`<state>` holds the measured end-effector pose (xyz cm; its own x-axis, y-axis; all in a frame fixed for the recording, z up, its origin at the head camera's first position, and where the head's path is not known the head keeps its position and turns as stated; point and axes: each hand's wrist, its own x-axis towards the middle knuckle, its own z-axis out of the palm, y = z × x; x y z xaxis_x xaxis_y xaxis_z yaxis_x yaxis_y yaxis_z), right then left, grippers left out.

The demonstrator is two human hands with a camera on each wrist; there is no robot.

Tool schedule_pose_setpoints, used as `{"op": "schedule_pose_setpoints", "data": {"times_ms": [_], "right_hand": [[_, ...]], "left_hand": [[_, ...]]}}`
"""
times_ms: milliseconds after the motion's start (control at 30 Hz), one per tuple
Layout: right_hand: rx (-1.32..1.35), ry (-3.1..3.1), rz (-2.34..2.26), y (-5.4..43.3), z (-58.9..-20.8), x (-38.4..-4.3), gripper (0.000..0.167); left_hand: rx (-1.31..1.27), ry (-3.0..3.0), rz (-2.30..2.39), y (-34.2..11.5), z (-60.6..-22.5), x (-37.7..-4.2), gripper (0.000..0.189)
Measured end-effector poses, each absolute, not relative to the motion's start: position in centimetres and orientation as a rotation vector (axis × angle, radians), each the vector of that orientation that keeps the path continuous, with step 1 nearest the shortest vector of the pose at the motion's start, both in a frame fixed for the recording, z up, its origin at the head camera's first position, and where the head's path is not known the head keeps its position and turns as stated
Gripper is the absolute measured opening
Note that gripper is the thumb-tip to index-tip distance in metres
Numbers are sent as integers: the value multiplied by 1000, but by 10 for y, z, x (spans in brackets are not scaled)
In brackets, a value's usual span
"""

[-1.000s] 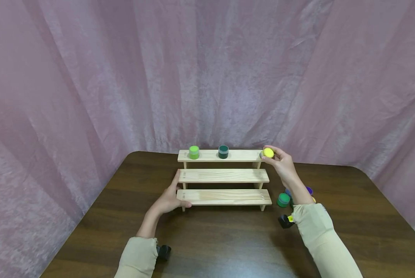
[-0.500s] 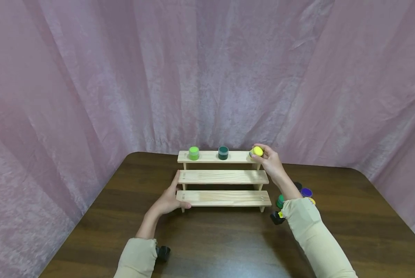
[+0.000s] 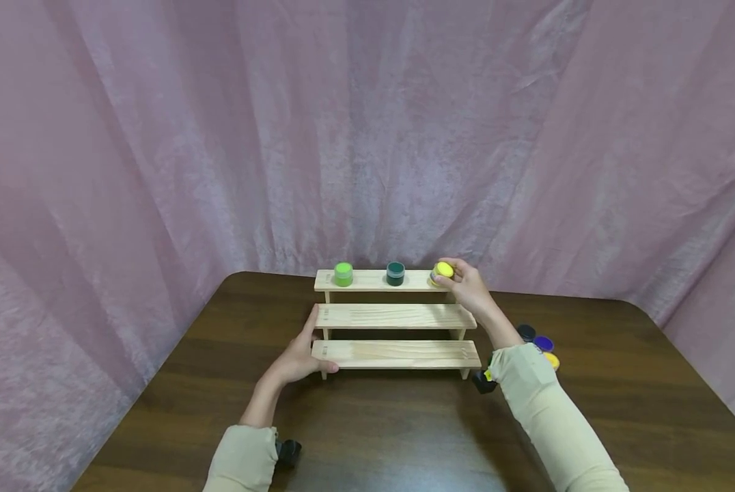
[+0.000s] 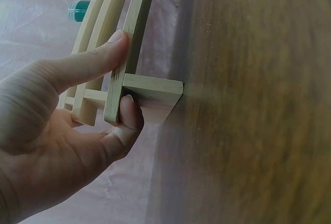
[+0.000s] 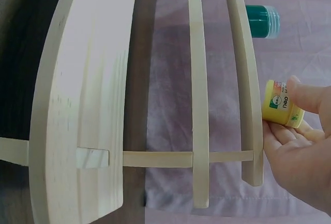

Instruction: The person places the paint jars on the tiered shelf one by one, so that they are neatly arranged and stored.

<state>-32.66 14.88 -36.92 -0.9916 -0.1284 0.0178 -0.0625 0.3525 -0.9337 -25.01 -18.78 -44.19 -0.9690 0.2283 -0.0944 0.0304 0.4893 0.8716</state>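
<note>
A three-tier wooden display rack stands on the brown table. My left hand grips its left end; in the left wrist view the thumb lies over the lowest shelf and a finger curls beneath. My right hand pinches a yellow paint jar at the right part of the top shelf. Seen from the right wrist, that yellow jar leans slightly, its base at the shelf surface. A light green jar and a dark green jar stand upright on the same shelf.
Right of the rack, a black-topped jar, a purple jar and another yellow jar sit on the table, partly behind the right forearm. A pink curtain hangs behind the table.
My right hand has carried the yellow jar leftward along the top shelf from its right end, and slightly down. The left hand keeps its grip on the rack.
</note>
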Motion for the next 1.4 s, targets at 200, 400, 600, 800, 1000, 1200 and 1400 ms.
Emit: {"op": "schedule_pose_setpoints", "data": {"times_ms": [200,400,600,800,1000,1200,1400], "right_hand": [[-197,2579,-1706,146,-370,-328,55],[-199,2602,-1707,143,-371,-330,56],[-214,2635,-1695,141,-374,-331,56],[-302,2837,-1490,141,-376,-330,54],[-306,2923,-1365,138,-376,-331,57],[-335,2928,-1360,136,-373,-330,58],[-318,2854,-1427,140,-376,-328,60]], "left_hand": [[227,2543,1470,-189,-440,-250,129],[248,2536,1472,-192,-439,-251,129],[253,2528,1477,-192,-439,-251,129],[271,2524,1482,-191,-439,-251,129],[265,2539,1457,-192,-437,-251,128],[238,2565,1438,-191,-437,-251,128],[221,2565,1436,-189,-439,-250,129]]}}
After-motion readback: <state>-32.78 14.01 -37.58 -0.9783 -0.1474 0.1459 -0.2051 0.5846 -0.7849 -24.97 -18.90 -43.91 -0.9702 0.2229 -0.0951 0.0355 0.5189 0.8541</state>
